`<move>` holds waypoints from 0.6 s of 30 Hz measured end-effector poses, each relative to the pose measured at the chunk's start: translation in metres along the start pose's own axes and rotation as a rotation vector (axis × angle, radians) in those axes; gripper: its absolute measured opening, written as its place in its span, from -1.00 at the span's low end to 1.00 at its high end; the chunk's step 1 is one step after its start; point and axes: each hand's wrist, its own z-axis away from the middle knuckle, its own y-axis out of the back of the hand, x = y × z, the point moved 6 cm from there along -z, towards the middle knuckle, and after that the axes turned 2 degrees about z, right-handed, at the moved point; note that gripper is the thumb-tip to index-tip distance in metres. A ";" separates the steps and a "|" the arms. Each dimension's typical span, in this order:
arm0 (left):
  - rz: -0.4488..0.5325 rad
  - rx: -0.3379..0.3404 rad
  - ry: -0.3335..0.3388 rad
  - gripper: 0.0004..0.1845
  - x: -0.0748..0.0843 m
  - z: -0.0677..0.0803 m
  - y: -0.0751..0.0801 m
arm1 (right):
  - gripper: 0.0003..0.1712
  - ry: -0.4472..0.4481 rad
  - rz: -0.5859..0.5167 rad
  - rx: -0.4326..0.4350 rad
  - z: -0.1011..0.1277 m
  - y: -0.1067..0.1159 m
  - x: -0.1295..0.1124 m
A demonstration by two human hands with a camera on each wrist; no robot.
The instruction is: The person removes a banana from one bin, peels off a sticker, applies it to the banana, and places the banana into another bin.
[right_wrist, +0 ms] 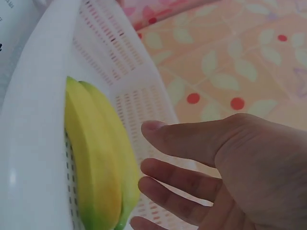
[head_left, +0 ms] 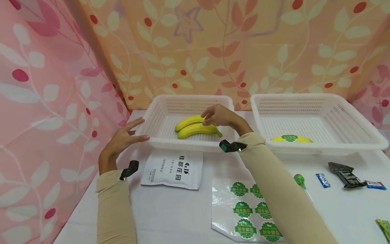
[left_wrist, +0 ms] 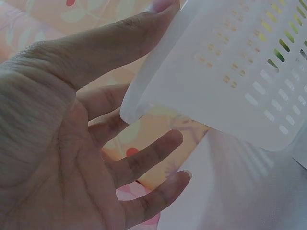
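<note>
Two yellow bananas (head_left: 198, 130) lie side by side in the left white plastic basket (head_left: 182, 145). Above their right part is my right hand (head_left: 220, 117), fingers loosely bent; the right wrist view shows a gap between this hand (right_wrist: 240, 177) and the bananas (right_wrist: 98, 158), with nothing held. At the basket's left near corner, my left hand (head_left: 122, 140) has its thumb and fingers spread. In the left wrist view the thumb (left_wrist: 120, 40) touches the basket rim (left_wrist: 139, 96). Two fingertips are hidden behind that rim, while the other two extend free below it.
A second white basket (head_left: 320, 148) at right holds a yellow item with a green label (head_left: 291, 138). Nearer lie a white pouch (head_left: 173, 169), a sheet of green stickers (head_left: 243, 210), a lollipop (head_left: 300, 180), a blue packet (head_left: 323, 180), and a black wrapper (head_left: 347, 176).
</note>
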 end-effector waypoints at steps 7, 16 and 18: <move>-0.002 0.004 0.011 0.05 -0.001 -0.002 -0.003 | -0.47 -0.047 0.039 0.003 -0.012 -0.007 0.010; -0.009 0.001 0.007 0.06 0.002 -0.002 -0.004 | -0.41 -0.135 -0.023 -0.022 -0.013 -0.014 0.016; -0.009 0.003 0.012 0.06 0.001 -0.002 -0.003 | -0.43 -0.136 -0.023 -0.018 -0.014 -0.016 0.016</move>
